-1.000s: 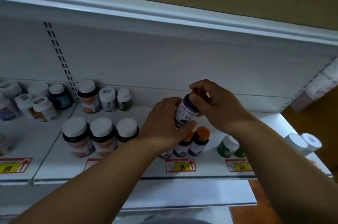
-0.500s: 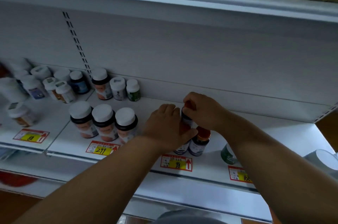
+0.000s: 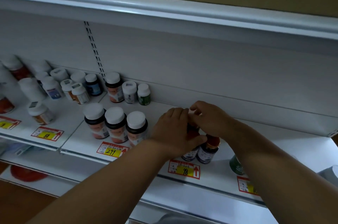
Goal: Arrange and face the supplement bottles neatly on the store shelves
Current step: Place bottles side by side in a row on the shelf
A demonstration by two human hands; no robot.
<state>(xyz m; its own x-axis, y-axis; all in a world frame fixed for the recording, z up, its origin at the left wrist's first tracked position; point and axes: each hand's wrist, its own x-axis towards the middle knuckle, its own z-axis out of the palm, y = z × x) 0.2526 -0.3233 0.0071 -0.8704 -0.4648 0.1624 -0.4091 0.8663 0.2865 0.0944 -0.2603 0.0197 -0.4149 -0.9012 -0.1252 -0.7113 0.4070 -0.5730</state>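
A small dark supplement bottle (image 3: 192, 126) stands just behind two orange-capped bottles on the white shelf (image 3: 292, 143), and my hands hide most of it. My left hand (image 3: 173, 130) wraps its left side with the thumb across the front. My right hand (image 3: 210, 119) curls over its top from the right. Only one front bottle (image 3: 208, 150) is fully visible, while my left hand partly covers the other front bottle (image 3: 190, 154).
Three large white-capped bottles (image 3: 115, 125) line the shelf front to the left, with three smaller ones (image 3: 129, 92) behind. More bottles (image 3: 51, 88) crowd the left bay. A green bottle (image 3: 236, 165) shows past my right forearm. Price tags (image 3: 183, 169) edge the shelf.
Both hands have brought the bottle down from mid-air to shelf level behind the two orange-capped bottles. The view has shifted, showing more of the left bay.
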